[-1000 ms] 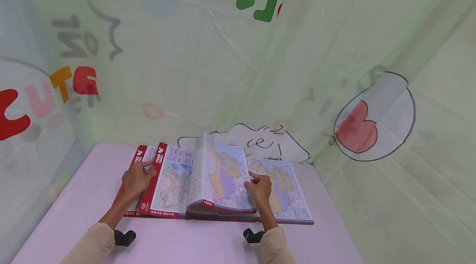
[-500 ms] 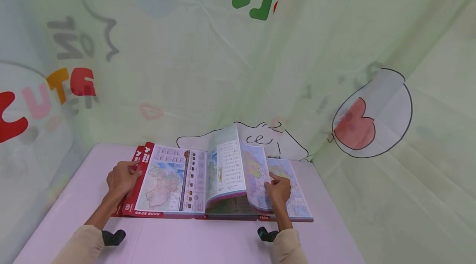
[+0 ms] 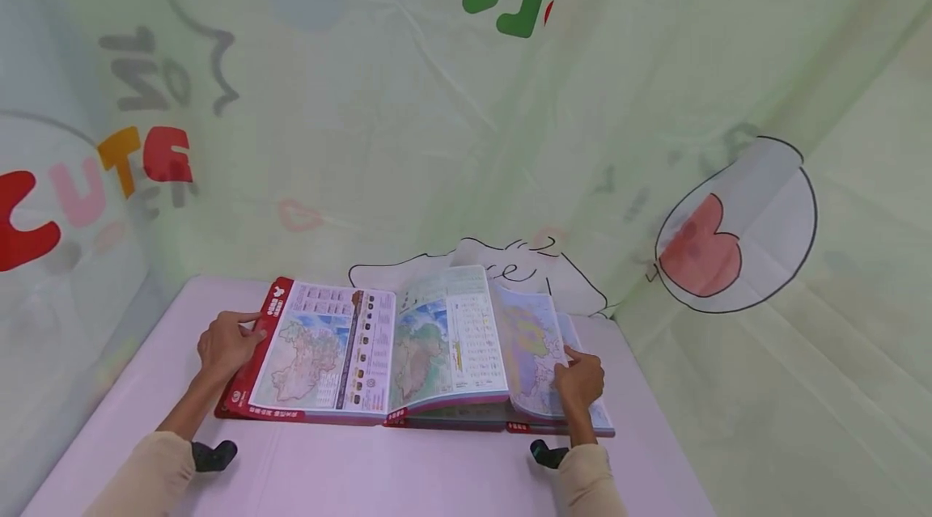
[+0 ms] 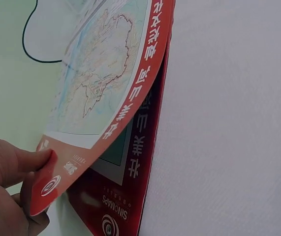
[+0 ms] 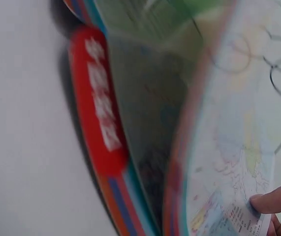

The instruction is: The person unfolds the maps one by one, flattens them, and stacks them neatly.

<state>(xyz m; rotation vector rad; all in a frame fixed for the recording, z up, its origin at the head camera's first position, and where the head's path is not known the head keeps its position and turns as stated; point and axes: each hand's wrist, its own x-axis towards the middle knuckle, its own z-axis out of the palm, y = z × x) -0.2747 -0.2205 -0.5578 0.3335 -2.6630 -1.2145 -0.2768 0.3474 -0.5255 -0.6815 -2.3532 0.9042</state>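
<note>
A folding map [image 3: 313,363] with red trim lies partly unfolded across the table, several printed panels side by side. Its middle panel [image 3: 459,339] bows up from the layers beneath. My left hand [image 3: 224,345] pinches the red left border; in the left wrist view, thumb and fingers hold the lifted corner [image 4: 49,184], with a dark red cover [image 4: 106,201] below it. At the other end, my right hand [image 3: 582,378] pinches the outer edge of a colourful map panel [image 3: 535,355]. The right wrist view shows that thumb [image 5: 265,201] on the page and a red tab [image 5: 98,98] on the stacked edges.
The map lies on a pale pink tabletop [image 3: 349,472]. A light green printed curtain [image 3: 408,137] hangs behind the table and along its sides. Dark wrist devices [image 3: 214,456] sit at both sleeves.
My left hand has drawn the red border left over the cover beneath. My right hand has moved right with its panel. The middle panels have spread apart, and the raised fold has come down lower.
</note>
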